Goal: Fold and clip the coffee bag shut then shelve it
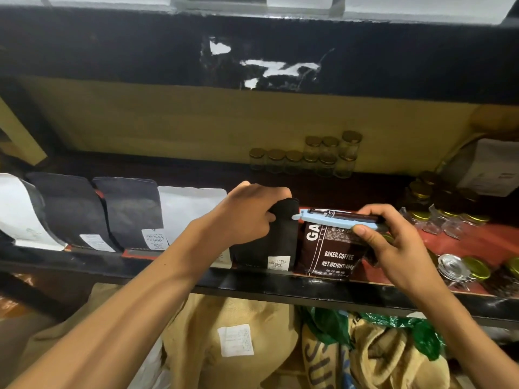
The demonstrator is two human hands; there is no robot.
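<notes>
Brown coffee bag (334, 248) stands on the shelf (280, 284), its folded top closed by a blue clip (337, 220). Our right hand (393, 242) pinches that top to steady it, while our left hand (252, 214) grips the neighbouring black bag (269, 237), probably to keep a gap open.

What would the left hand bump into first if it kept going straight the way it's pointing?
Probably the clipped coffee bag: the left hand, gripping the black bag, points rightward at it. Depth is unclear, so it might pass behind.
</notes>
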